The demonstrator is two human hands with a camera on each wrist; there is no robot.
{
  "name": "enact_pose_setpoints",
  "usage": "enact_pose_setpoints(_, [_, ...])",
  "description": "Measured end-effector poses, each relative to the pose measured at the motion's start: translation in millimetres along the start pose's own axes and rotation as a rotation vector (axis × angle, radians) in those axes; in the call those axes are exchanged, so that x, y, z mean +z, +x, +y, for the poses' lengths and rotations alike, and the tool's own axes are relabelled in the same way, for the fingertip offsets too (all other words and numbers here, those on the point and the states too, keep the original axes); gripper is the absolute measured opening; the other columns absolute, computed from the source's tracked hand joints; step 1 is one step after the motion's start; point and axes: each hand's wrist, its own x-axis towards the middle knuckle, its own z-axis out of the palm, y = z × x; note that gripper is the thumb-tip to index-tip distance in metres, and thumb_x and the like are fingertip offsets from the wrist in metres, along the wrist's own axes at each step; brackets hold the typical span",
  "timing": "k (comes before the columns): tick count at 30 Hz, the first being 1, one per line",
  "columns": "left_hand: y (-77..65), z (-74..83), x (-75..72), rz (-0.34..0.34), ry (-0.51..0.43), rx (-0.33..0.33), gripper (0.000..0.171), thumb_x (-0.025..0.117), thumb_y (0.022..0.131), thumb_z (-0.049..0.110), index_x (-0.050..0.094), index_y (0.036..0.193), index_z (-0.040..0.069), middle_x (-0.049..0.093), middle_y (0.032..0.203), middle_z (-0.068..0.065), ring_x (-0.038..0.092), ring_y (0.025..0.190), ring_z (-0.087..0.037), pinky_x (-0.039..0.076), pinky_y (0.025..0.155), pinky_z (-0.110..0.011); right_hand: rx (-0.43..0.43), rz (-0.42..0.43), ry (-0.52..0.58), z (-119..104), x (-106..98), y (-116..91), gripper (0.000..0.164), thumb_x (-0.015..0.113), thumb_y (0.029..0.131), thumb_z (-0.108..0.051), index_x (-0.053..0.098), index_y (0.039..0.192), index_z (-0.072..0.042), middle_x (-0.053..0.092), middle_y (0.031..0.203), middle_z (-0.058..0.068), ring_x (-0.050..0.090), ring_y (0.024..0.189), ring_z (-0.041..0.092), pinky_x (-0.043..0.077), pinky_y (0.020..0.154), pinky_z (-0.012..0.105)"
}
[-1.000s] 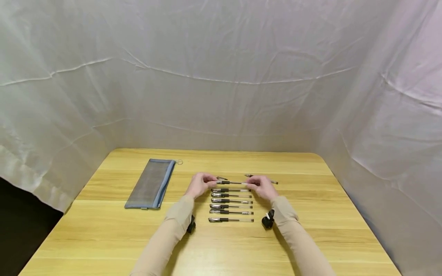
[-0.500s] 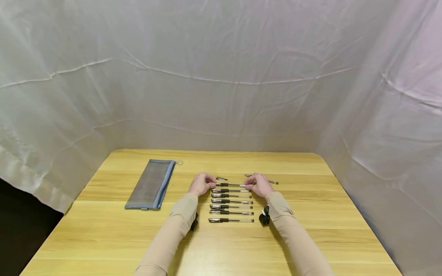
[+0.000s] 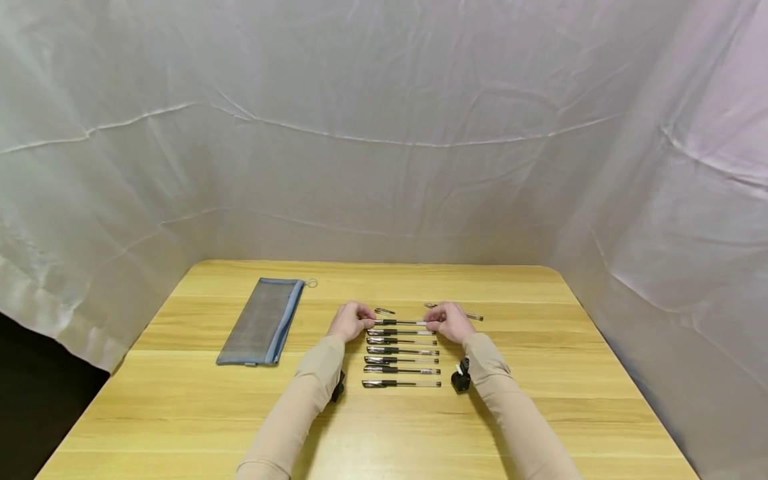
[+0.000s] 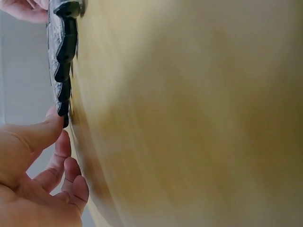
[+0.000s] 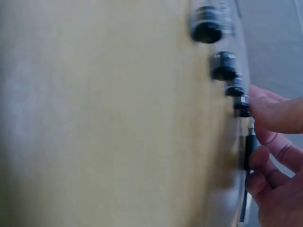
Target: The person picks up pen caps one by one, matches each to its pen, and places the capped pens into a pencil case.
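Observation:
In the head view, a clear gel pen [image 3: 401, 323] with a dark grip lies crosswise at the far end of a row of similar pens [image 3: 403, 350]. My left hand [image 3: 351, 321] pinches its capped left end between thumb and fingers. At the clear right end, my right hand [image 3: 451, 323] holds it the same way. The left wrist view shows the left thumb [image 4: 45, 130] against the farthest cap, the other fingers curled. In the right wrist view, the right thumb [image 5: 274, 113] is by the pen ends.
Behind the row lies a short dark piece like a pen cap [image 3: 385, 311]. Another pen [image 3: 474, 316] lies slanted, partly hidden by the right hand. A grey mesh zip pouch [image 3: 261, 323] with blue edging is on the left of the wooden table [image 3: 180, 413]. Grey curtain surrounds it.
Both hands have brought the pen slightly nearer, toward the row, uncovering more of the short dark piece behind. Over the last half second they have hardly moved.

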Motion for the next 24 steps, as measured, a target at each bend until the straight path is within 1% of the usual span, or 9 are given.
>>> enact_pose_setpoints(4, [-4.4, -1.5, -5.3, 0.006, -0.055, 0.004, 0.012, 0.074, 0.089, 0.007, 0.077, 0.1, 0.004, 0.074, 0.095, -0.01, 0.065, 0.089, -0.021, 0.054, 0.088, -0.039, 0.028, 0.021, 0.087, 3.7, -9.7, -8.2, 0.022, 0.073, 0.088, -0.004, 0.074, 0.109, 0.0, 0.064, 0.1, 0.015, 0.058, 0.09, 0.022, 0.049, 0.076, 0.029])
enact_pose_setpoints(7, [-10.2, -5.7, -13.7, 0.029, -0.102, 0.0, 0.014, 0.072, 0.091, 0.009, 0.076, 0.103, 0.003, 0.073, 0.095, -0.011, 0.063, 0.086, -0.02, 0.053, 0.079, -0.033, 0.044, 0.084, 0.119, 14.0, -20.7, -16.0, 0.026, 0.072, 0.089, -0.004, 0.072, 0.114, 0.002, 0.064, 0.103, 0.019, 0.059, 0.093, 0.026, 0.049, 0.079, 0.03])
enact_pose_setpoints(10, [-15.1, -13.1, -23.0, 0.072, -0.144, 0.0, 0.016, 0.07, 0.094, 0.012, 0.075, 0.106, 0.003, 0.072, 0.097, -0.012, 0.061, 0.085, -0.019, 0.049, 0.073, -0.029, 0.074, 0.157, 0.125, 29.8, -33.2, -23.2, 0.029, 0.07, 0.092, -0.005, 0.069, 0.119, 0.003, 0.063, 0.112, 0.023, 0.06, 0.101, 0.032, 0.051, 0.085, 0.037])
enact_pose_setpoints(13, [-18.5, -20.3, -31.1, 0.112, -0.188, 0.014, 0.019, 0.069, 0.095, 0.014, 0.074, 0.109, 0.001, 0.071, 0.101, -0.014, 0.061, 0.088, -0.021, 0.049, 0.075, -0.029, 0.114, 0.21, 0.136, 45.5, -43.7, -27.4, 0.033, 0.069, 0.094, -0.007, 0.066, 0.125, 0.003, 0.059, 0.12, 0.026, 0.058, 0.109, 0.039, 0.05, 0.092, 0.047])
enact_pose_setpoints(15, [-19.9, -24.5, -34.3, 0.129, -0.201, 0.03, 0.021, 0.068, 0.096, 0.013, 0.074, 0.11, 0.0, 0.072, 0.103, -0.016, 0.062, 0.091, -0.023, 0.05, 0.078, -0.03, 0.126, 0.218, 0.132, 53.7, -48.5, -28.6, 0.036, 0.069, 0.094, -0.01, 0.064, 0.127, 0.004, 0.057, 0.125, 0.028, 0.057, 0.114, 0.043, 0.049, 0.097, 0.053])
enact_pose_setpoints(18, [-21.1, -27.0, -36.7, 0.127, -0.214, 0.034, 0.022, 0.069, 0.095, 0.014, 0.074, 0.111, 0.0, 0.072, 0.106, -0.016, 0.063, 0.094, -0.024, 0.051, 0.082, -0.031, 0.133, 0.21, 0.124, 61.5, -51.6, -28.4, 0.038, 0.07, 0.094, -0.012, 0.064, 0.127, 0.005, 0.056, 0.128, 0.03, 0.055, 0.118, 0.046, 0.047, 0.102, 0.058])
enact_pose_setpoints(22, [-24.2, -25.7, -37.9, 0.123, -0.225, 0.059, 0.021, 0.07, 0.094, 0.015, 0.075, 0.11, 0.001, 0.073, 0.104, -0.014, 0.063, 0.092, -0.021, 0.052, 0.082, -0.031, 0.125, 0.195, 0.085, 65.4, -51.7, -26.5, 0.036, 0.073, 0.091, -0.012, 0.067, 0.122, 0.006, 0.059, 0.123, 0.029, 0.056, 0.114, 0.044, 0.047, 0.1, 0.057])
enact_pose_setpoints(23, [-25.1, -25.1, -38.2, 0.126, -0.229, 0.071, 0.021, 0.07, 0.094, 0.015, 0.075, 0.11, 0.001, 0.073, 0.103, -0.013, 0.062, 0.091, -0.02, 0.052, 0.081, -0.031, 0.121, 0.195, 0.076, 65.6, -51.5, -25.9, 0.035, 0.074, 0.091, -0.012, 0.067, 0.121, 0.006, 0.06, 0.12, 0.028, 0.057, 0.112, 0.043, 0.048, 0.098, 0.056])
enact_pose_setpoints(24, [-26.4, -24.7, -38.5, 0.137, -0.224, 0.096, 0.021, 0.07, 0.094, 0.015, 0.075, 0.108, 0.001, 0.073, 0.1, -0.012, 0.062, 0.088, -0.019, 0.051, 0.078, -0.03, 0.117, 0.194, 0.064, 65.8, -51.2, -25.3, 0.034, 0.074, 0.091, -0.012, 0.068, 0.119, 0.006, 0.06, 0.118, 0.028, 0.057, 0.11, 0.041, 0.048, 0.096, 0.055])
